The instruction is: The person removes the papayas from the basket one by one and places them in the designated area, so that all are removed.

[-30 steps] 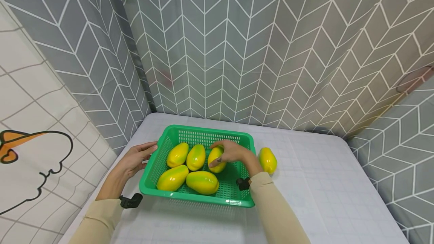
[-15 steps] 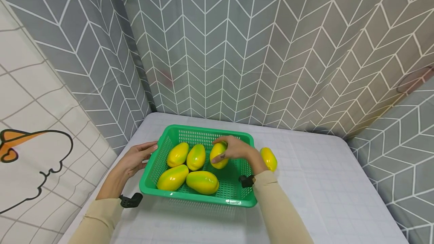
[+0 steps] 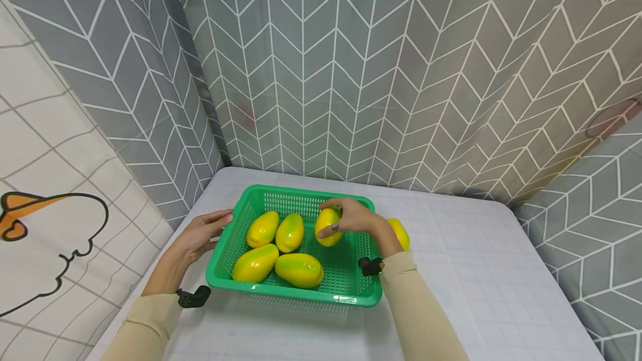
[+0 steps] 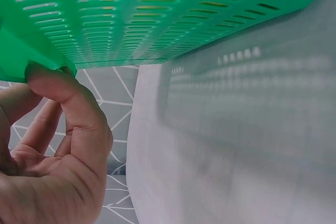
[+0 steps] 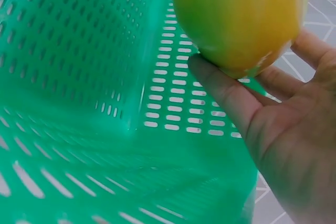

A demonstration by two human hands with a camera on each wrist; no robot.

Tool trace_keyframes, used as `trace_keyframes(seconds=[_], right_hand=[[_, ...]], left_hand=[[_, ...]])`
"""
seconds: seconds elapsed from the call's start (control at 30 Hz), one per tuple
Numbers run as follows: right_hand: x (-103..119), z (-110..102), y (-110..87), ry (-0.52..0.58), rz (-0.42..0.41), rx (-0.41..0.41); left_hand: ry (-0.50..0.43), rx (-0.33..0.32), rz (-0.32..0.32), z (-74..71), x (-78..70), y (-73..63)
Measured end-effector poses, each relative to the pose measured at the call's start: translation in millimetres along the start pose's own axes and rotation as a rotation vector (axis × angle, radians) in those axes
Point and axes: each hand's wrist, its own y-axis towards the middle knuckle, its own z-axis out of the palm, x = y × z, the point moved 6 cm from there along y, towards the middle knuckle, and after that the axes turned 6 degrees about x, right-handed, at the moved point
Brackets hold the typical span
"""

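A green plastic basket (image 3: 281, 293) with slotted walls holds several glossy yellow-green fruits (image 3: 300, 270), oblong like mangoes. At its left side, my left hand (image 3: 200, 234) grips the rim; in the left wrist view, the bent thumb and fingers (image 4: 68, 90) are at the rim's edge. My right hand (image 3: 353, 217) holds another such mango-like fruit (image 3: 327, 226) between thumb and fingers, over the basket's right half. The right wrist view shows this fruit (image 5: 236, 19) close up, with slotted basket wall behind it.
One more yellow fruit (image 3: 399, 233) lies on the white tablecloth (image 3: 466, 272) right of the basket, partly hidden by my right forearm. Grey curtains (image 3: 321, 71) with a white zigzag pattern hang behind the table.
The right hand has raised its fruit a little and shifted it right, away from the neighbouring fruit. The left hand and the other fruits stay in place.
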Motion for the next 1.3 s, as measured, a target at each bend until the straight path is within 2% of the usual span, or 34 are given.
trace_keyframes(seconds=[0.27,0.57,0.73,1.1,1.3], right_hand=[[-2,-6,-4.2,0.030,0.008,-0.002],[3,-17,-7.7,0.072,-0.065,-0.019],[6,-24,-11.9,0.063,-0.064,-0.051],[3,-41,-21.6,-0.015,-0.044,-0.056],[0,-49,-28.9,-0.014,-0.041,-0.072]], left_hand=[[-0.008,0.010,-0.009,1.4,-0.8,-1.3],[0.007,-0.005,-0.019,0.5,-0.4,-0.1],[0.008,-0.006,-0.014,0.7,-0.1,0.0],[0.004,-0.010,-0.018,-0.2,0.8,-0.1],[0.007,-0.010,-0.017,0.5,-0.9,-1.0]])
